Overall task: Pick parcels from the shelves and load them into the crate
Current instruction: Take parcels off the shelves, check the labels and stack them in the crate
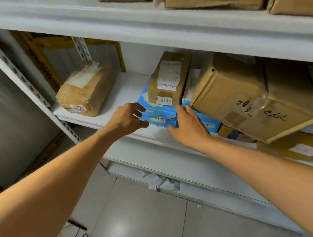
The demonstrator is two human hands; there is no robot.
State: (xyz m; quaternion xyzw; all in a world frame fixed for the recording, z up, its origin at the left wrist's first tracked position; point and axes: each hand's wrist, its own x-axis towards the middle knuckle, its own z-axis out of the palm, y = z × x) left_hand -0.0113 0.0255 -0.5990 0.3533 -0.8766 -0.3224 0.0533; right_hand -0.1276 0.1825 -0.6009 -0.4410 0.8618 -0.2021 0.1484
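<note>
Our left hand (pixel 126 119) and right hand (pixel 188 127) grip a blue parcel (pixel 160 116) on the white shelf (pixel 127 90), centre frame. Below lie grey tiles (pixel 143 225).

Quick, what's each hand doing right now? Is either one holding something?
Left hand: grips the left end of the blue box.
Right hand: grips the right end of the same box.
</note>
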